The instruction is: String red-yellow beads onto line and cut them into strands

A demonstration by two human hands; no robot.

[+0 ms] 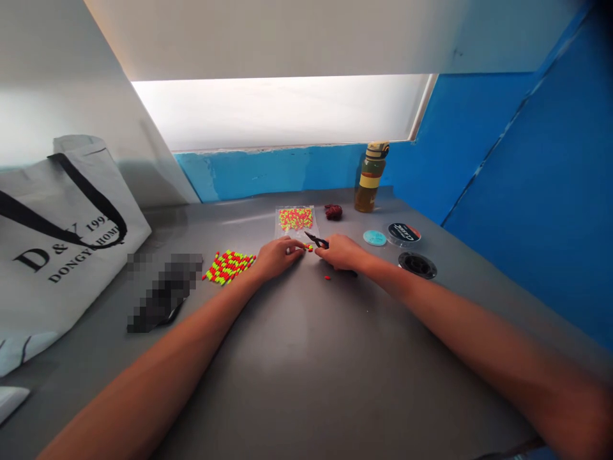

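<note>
My left hand [276,255] rests on the grey table [306,358], fingers pinched on a small red-and-yellow bead [309,247]. My right hand [340,252] grips black pliers [317,240] whose jaws point at that bead. A pile of several red and yellow beads [228,266] lies just left of my left hand. A clear bag of the same beads [295,219] lies beyond the hands. One loose red bead [327,278] lies below my right hand.
A bottle [370,177] stands at the back by the blue wall. A dark red clump [333,211], a teal disc [374,237], two black spools [405,233] [417,264] sit right. A white tote bag [57,243] and a blurred dark object [163,291] lie left.
</note>
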